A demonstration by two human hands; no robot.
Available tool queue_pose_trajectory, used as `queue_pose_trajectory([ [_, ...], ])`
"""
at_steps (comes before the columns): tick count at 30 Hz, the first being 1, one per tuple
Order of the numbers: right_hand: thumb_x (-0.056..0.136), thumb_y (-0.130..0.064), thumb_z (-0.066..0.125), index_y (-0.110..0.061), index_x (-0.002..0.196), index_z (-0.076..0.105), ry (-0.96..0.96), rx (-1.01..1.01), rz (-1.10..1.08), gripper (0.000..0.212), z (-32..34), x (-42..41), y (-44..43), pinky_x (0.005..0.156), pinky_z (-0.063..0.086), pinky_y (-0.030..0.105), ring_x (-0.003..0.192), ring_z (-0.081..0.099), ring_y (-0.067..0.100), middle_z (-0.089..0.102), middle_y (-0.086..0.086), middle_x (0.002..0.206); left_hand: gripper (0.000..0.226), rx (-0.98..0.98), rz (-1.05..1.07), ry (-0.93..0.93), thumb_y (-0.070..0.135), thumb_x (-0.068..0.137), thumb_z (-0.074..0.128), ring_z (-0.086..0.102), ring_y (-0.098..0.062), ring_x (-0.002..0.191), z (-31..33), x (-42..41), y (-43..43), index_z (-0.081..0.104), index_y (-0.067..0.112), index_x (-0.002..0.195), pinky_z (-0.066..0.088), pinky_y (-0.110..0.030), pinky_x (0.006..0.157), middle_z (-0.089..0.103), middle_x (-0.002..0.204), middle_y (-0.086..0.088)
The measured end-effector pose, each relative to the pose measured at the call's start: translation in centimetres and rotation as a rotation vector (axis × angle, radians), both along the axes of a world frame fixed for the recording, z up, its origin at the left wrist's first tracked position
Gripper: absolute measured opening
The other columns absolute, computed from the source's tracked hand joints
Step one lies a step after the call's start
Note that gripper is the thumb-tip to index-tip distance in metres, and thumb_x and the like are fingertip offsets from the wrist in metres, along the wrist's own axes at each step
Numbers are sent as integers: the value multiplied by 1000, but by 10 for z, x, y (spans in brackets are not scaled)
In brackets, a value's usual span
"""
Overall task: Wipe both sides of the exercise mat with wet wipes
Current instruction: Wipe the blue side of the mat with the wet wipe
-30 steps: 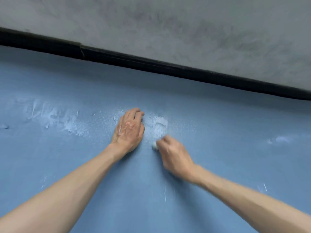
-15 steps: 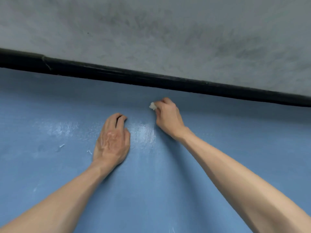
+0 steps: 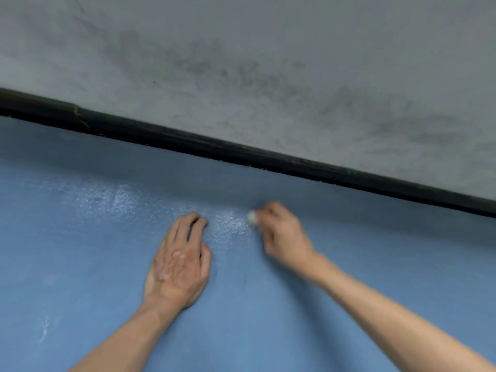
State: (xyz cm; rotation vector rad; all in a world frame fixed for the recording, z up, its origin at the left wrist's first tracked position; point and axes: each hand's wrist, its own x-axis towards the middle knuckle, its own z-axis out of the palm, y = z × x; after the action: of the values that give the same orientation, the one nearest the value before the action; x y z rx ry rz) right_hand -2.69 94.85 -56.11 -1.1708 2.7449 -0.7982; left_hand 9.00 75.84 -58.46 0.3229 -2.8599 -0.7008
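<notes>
Across the lower half of the view, from nine o'clock round through six to three, lies a blue exercise mat [image 3: 362, 264] with a lightly pebbled surface. Along its far side a black band [image 3: 268, 157] runs on a slant from nine o'clock down toward three o'clock. Beyond the band, filling the top from ten to two o'clock, is a grey surface [image 3: 268, 63] marked with dark smudges. Two bare arms reach in from the bottom, the left forearm [image 3: 120, 339] from seven o'clock and the right forearm [image 3: 389, 312] from five o'clock. The left hand [image 3: 178, 261] rests palm down on the mat just below the centre, its fingers released and close together, the tips bent a little onto the mat, holding nothing. The right hand [image 3: 281, 234] is just beside it, at its two o'clock, blurred, knuckles up, with fingers curled and pinching a small balled white wet wipe [image 3: 251, 218] that peeks out on the hand's ten o'clock side. The wipe sits at the mat's surface, though the blur hides whether it touches. A wet sheen [image 3: 126, 200] glints on the mat between the hands and stretches away toward ten o'clock. A faint pale streak [image 3: 44, 331] shows near eight o'clock.
</notes>
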Motion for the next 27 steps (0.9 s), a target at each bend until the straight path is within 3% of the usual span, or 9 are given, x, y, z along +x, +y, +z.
queue_pose_trajectory([
  [4,84,2,57,-6,102,70,104,-7,-257,24,-11,-77,-18,64,51,37,78,57,31,57,11,91,40,9,-6,4,22,88,36,47,-22,117,0,0,0,55,8,120,35,-31,100,49,126,-4],
  [12,83,7,54,1,101,71,129,-80,-313,25,-16,-75,-17,68,37,21,76,55,29,58,14,88,37,21,-36,-5,18,89,44,45,-23,120,3,-3,-2,54,8,123,35,-32,102,47,128,-5],
  [19,86,3,60,-2,98,71,58,171,-250,17,8,-76,-24,63,42,30,78,54,32,56,14,85,43,46,-38,-62,26,90,35,44,-23,124,5,-1,-3,54,9,124,43,-39,104,47,131,-4],
  [27,90,2,54,-5,109,70,-124,283,-316,25,23,-72,-34,68,28,19,86,49,19,50,2,96,33,76,-37,-54,13,91,49,46,-24,122,7,2,-4,55,7,123,42,-37,102,49,128,-6],
])
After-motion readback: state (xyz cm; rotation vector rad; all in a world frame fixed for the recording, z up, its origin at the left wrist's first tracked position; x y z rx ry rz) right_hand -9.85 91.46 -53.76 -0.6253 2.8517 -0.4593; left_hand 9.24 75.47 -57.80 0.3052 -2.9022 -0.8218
